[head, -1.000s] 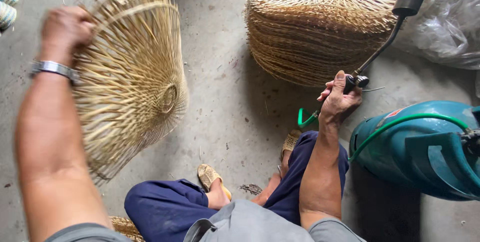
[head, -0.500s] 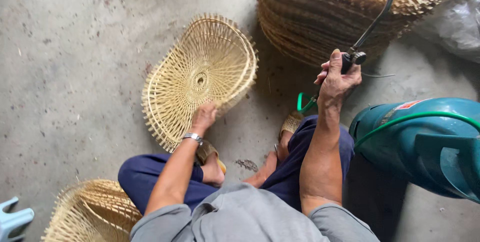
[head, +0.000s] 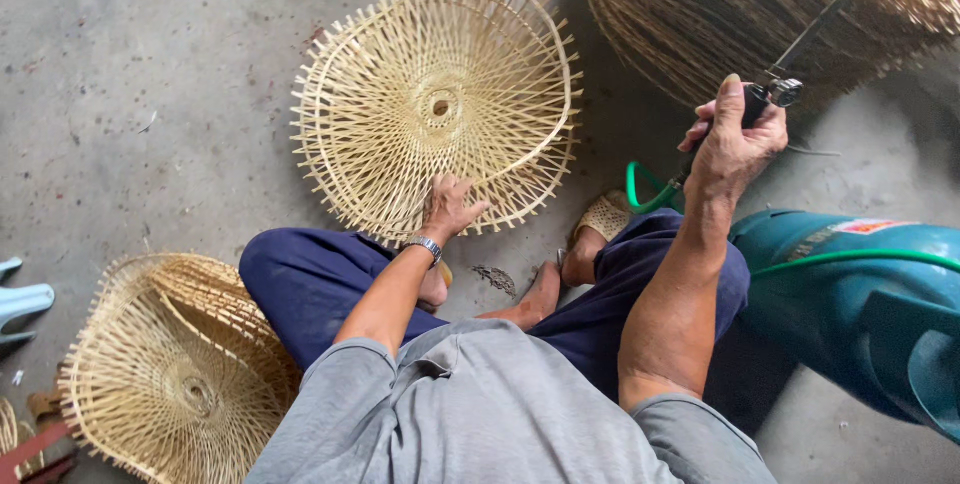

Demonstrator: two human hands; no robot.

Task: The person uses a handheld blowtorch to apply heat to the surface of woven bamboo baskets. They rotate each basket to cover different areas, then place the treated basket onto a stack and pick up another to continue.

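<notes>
A: Item one, what is held?

B: A round, open-weave basket frame of pale bamboo strips [head: 440, 104] is propped tilted on the grey concrete floor [head: 130, 74], just ahead of the knees. Its near rim is pressed by the left hand [head: 448, 209], fingers spread over the strips. A dark spray-gun handle with a thin metal wand [head: 775, 94] is gripped by the right hand [head: 735, 144], fingers wrapped tight around it.

A: What is cut off or obscured?

B: The wand's tip is lost past the top edge. A stack of darker woven bamboo baskets [head: 760, 4] is cropped at the top right. A teal tank [head: 880, 304] with a green hose [head: 850, 259] is cut by the right edge and partly hidden behind the right forearm. A second pale bamboo frame [head: 170, 384] is overlapped by the navy trouser leg [head: 300, 284].
</notes>
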